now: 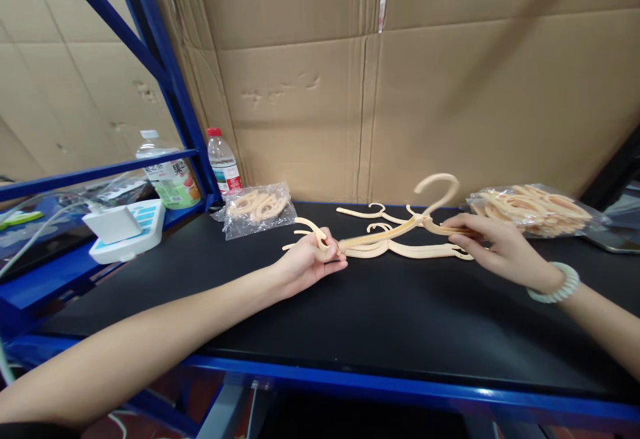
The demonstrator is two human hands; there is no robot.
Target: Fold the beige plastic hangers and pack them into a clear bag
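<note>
Centrally, above the black tabletop [400,319], a cream-coloured clothes hanger [419,219] is held between two bare hands. Its left end is pinched between the thumb and fingers of the left hand [313,262], while its right arm is gripped by the fingers of the right hand [487,242]. The hanger is tilted, with the right side raised higher than the left and the hook turned upward. Curved cream ends are seen just beyond the left hand, though to which hanger they belong cannot be told.

Behind the held hanger, further hangers [423,251] of the same colour are laid flat on the tabletop, partly hidden by it. A clear bag of cream-coloured pieces [260,205] is placed at the far left, and a fuller bag [533,211] at the far right, beyond the right hand. A pale beaded bracelet [555,284] is worn on the right wrist.

By the blue metal frame [145,32], a red-capped bottle [223,159] and a white-capped bottle [173,172] are stood. Nearer, at the left, a white power strip [150,225] is seen with a white adapter [113,224] upon it. The far side is closed off by cardboard [295,92].
</note>
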